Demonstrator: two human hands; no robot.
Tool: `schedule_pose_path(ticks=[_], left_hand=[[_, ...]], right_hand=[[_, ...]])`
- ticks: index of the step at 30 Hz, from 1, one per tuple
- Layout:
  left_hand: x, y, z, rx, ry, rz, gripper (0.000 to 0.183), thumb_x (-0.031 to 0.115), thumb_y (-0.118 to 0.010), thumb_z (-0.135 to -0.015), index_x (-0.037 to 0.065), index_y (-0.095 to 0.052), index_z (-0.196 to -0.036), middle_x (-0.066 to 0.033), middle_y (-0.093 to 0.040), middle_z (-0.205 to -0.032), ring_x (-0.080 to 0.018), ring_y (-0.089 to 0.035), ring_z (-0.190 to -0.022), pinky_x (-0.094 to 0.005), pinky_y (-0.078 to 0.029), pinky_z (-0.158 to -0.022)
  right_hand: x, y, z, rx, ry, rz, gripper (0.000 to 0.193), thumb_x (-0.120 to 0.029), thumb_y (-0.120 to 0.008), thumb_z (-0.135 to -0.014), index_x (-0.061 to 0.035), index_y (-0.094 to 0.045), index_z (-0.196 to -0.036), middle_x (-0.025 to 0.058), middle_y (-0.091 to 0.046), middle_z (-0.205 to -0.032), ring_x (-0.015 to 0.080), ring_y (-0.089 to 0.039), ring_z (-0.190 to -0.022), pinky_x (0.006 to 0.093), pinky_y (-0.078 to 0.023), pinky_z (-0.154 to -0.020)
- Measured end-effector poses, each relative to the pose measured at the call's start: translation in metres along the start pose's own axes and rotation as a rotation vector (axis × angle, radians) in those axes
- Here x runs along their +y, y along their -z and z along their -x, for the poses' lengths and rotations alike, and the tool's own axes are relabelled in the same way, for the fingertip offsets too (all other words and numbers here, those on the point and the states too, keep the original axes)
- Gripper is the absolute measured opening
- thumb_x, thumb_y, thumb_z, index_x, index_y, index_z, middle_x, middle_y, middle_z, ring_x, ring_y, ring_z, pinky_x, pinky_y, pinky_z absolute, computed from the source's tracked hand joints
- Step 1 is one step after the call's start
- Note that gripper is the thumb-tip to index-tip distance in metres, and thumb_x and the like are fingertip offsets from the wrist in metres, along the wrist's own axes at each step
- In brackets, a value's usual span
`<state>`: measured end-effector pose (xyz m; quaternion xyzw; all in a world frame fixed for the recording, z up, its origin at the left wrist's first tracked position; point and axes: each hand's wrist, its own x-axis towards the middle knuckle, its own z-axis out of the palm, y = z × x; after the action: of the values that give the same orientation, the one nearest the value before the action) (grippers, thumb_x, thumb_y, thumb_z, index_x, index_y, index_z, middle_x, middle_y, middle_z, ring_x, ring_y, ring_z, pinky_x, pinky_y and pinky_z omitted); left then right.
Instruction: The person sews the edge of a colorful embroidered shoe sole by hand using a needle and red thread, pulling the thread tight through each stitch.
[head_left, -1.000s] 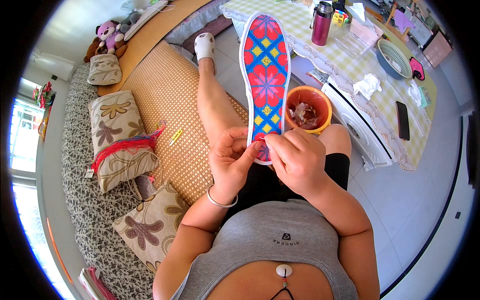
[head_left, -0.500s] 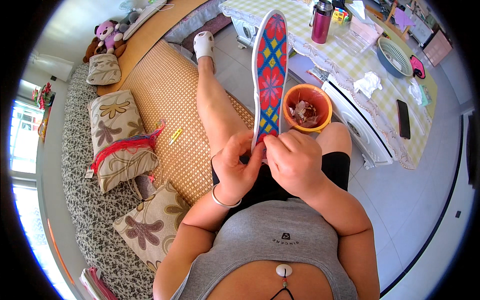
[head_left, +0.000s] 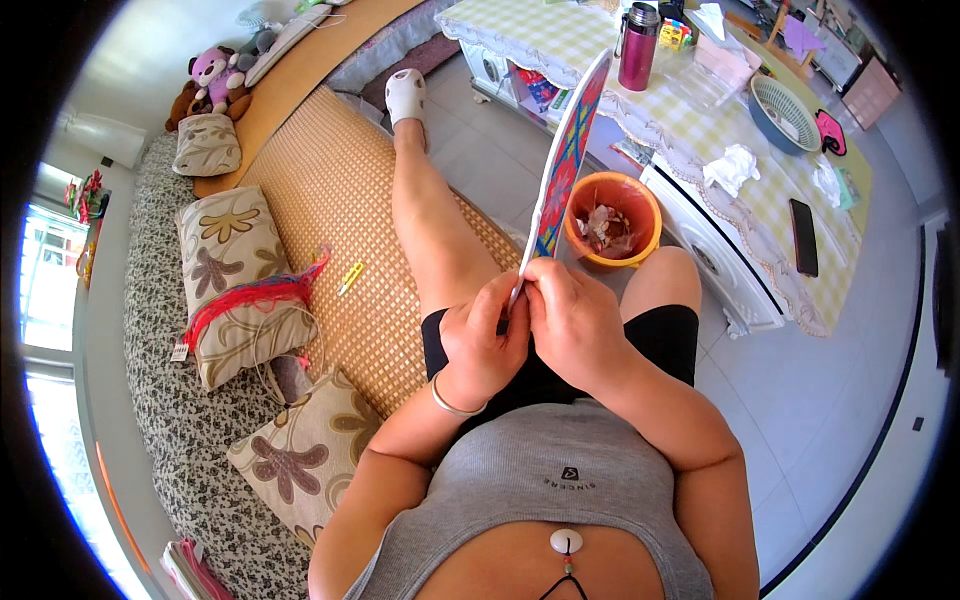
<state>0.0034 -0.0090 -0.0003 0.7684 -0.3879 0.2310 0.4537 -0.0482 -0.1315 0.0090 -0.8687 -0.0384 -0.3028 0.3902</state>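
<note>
An embroidered shoe insole (head_left: 566, 165) with a white rim and red, blue and yellow stitching stands up over my lap, turned nearly edge-on. My left hand (head_left: 486, 335) grips its near end from the left, thumb and fingers pressed together. On the right side of that same end, my right hand (head_left: 572, 310) is closed with its fingertips pinched at the insole. Any needle or thread between the fingers is too small to make out. Just beyond my right hand is an orange bin (head_left: 650, 235) holding scraps.
Left of my leg, a woven mat (head_left: 330, 200) carries a yellow cutter (head_left: 350, 277). Red and blue threads (head_left: 250, 295) lie over a patterned cushion (head_left: 225, 235). At right, a checked tablecloth (head_left: 770, 205) bears a purple flask (head_left: 638, 50), a basket (head_left: 785, 115), crumpled tissues (head_left: 733, 170) and a phone (head_left: 804, 237).
The insole has turned from face-on to nearly edge-on, its far end tilting to the right. Both hands have turned with it, drawing closer together at its near end.
</note>
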Motion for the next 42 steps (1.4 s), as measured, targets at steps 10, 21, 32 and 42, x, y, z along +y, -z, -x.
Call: schedule_pose_path(ticks=[10,21,32,42], left_hand=[[0.0,0.013,0.0,-0.041,0.154,0.095,0.023,-0.009,-0.065,-0.078,-0.005,-0.056,-0.099,-0.0064,-0.065,-0.077,-0.0065,-0.059,-0.065,-0.0187,-0.045,-0.056],[-0.011,0.017,-0.008,0.088,0.527,0.658,0.022,-0.009,-0.058,-0.085,-0.006,-0.052,-0.106,-0.0079,-0.066,-0.085,-0.0082,-0.061,-0.075,-0.0182,-0.047,-0.065],[-0.019,0.03,0.006,0.089,0.567,0.657,0.024,-0.008,-0.058,-0.084,-0.006,-0.052,-0.107,-0.013,-0.067,-0.091,-0.0111,-0.063,-0.08,-0.021,-0.049,-0.072],[-0.023,0.031,0.011,0.074,0.593,0.682,0.024,-0.008,-0.059,-0.084,-0.006,-0.052,-0.107,-0.0127,-0.067,-0.09,-0.0109,-0.063,-0.079,-0.0207,-0.049,-0.071]], right_hand=[[-0.007,0.009,0.005,0.022,0.0,0.097,0.01,-0.007,-0.061,-0.081,-0.0032,-0.054,-0.086,0.0124,-0.06,-0.074,0.03,-0.061,-0.065,0.037,-0.048,-0.053],[0.047,0.022,0.019,0.064,-0.721,-0.746,0.007,-0.006,-0.053,-0.091,-0.0011,-0.057,-0.089,0.0024,-0.058,-0.072,0.0043,-0.049,-0.059,0.0173,-0.04,-0.053],[0.134,-0.017,0.092,-0.219,-0.675,-0.142,0.005,-0.007,-0.057,-0.081,-0.0019,-0.059,-0.082,0.0112,-0.062,-0.074,0.0246,-0.061,-0.07,0.0332,-0.047,-0.062],[0.155,-0.079,0.122,-0.412,-0.491,0.137,0.005,-0.009,-0.056,-0.075,-0.0071,-0.06,-0.078,0.0155,-0.062,-0.084,0.0356,-0.06,-0.076,0.0454,-0.046,-0.066]])
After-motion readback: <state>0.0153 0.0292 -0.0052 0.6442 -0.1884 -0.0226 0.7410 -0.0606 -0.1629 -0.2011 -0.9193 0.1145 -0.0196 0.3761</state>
